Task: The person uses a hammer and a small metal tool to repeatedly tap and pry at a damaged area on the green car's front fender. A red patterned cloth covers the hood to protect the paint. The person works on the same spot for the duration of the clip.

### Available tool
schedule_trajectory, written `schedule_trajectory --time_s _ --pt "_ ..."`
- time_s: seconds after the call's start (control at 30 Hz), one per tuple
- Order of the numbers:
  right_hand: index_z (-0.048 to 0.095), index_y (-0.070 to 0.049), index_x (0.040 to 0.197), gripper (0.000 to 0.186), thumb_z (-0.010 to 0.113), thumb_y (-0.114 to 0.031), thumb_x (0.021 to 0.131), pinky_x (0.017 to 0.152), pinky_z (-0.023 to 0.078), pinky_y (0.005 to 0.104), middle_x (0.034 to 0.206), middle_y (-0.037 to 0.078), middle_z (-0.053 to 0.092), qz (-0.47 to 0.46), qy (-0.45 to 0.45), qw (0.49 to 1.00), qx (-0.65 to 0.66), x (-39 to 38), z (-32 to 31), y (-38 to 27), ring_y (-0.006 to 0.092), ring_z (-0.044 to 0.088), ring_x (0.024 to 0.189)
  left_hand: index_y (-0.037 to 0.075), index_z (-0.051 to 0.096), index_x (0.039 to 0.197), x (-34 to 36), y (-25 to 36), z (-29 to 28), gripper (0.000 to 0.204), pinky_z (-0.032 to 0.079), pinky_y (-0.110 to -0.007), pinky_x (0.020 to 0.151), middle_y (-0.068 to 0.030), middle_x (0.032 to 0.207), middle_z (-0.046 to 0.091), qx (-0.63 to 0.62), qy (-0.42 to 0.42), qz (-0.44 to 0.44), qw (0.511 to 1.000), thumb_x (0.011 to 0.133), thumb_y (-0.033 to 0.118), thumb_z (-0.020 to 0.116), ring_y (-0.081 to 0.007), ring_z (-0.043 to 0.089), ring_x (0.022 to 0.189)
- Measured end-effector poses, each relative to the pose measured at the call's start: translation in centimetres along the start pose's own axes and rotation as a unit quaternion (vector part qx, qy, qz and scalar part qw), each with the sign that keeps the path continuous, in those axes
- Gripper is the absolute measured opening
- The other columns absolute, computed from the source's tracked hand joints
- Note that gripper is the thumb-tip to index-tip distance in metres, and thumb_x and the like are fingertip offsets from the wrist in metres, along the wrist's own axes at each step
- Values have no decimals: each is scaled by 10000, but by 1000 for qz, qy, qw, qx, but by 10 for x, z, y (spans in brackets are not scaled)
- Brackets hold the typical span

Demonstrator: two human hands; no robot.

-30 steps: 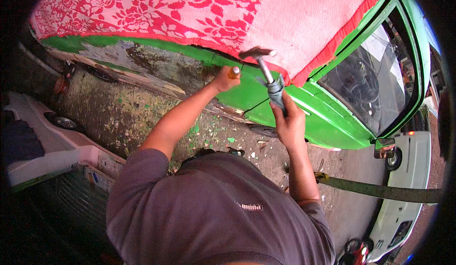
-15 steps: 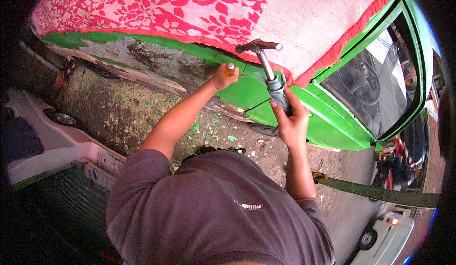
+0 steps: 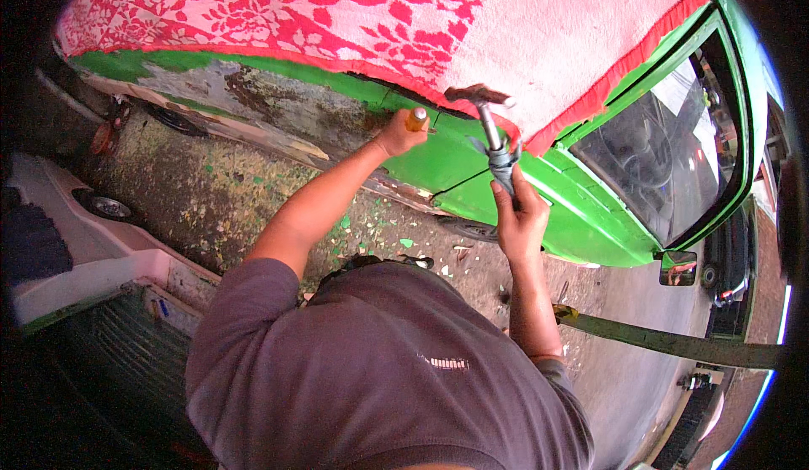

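My left hand (image 3: pixel 396 139) is closed on the orange handle (image 3: pixel 415 119) of a metal-capped tool, held against the green side panel (image 3: pixel 447 162) of a vehicle just below a red-and-pink floral cloth (image 3: pixel 337 15). The tool's tip is hard to make out. My right hand (image 3: pixel 522 213) grips a hammer (image 3: pixel 484 112) by its grey wrapped handle, with the metal head raised beside the left hand's tool, near the cloth's red fringe. Left of my left hand the panel has a grey, rough patch (image 3: pixel 261 99) with peeled paint.
A green-framed window (image 3: pixel 649 150) and side mirror (image 3: pixel 677 268) are to the right. A pale truck with an open bed (image 3: pixel 76 251) stands at lower left. A long metal bar (image 3: pixel 657 339) crosses the lower right. Paint flakes litter the ground (image 3: pixel 194 175). A dark vehicle (image 3: pixel 725 259) is beyond.
The hammer rose between the first two frames and is now slightly lower and further right. My left hand has shifted slightly up and right. The vehicles seen at far right differ.
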State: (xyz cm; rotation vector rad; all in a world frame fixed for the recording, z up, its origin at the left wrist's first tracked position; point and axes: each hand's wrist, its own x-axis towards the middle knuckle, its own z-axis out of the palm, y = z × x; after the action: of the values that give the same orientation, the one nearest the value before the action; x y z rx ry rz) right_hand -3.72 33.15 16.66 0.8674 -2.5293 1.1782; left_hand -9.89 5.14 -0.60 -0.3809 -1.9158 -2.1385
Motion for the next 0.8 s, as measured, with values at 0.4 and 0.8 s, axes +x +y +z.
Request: schedule_trajectory --time_s 0.4,0.8 --pt "607 88 1210 390 708 -73 870 774 523 351 1009 243 683 -17 -6 999 36 -6 -6 -9 293 689 874 89 412 647 -11 4 -12 254 393 -308 557 5 607 455 -67 28 64 995 770 49 631 -115 462 582" --pt "609 68 1231 412 721 -97 870 724 524 353 953 222 687 45 -36 997 57 -2 7 -19 263 681 792 106 366 632 -14 2 -4 296 348 -307 531 3 571 407 -24 15 63 998 780 145 620 -122 412 548"
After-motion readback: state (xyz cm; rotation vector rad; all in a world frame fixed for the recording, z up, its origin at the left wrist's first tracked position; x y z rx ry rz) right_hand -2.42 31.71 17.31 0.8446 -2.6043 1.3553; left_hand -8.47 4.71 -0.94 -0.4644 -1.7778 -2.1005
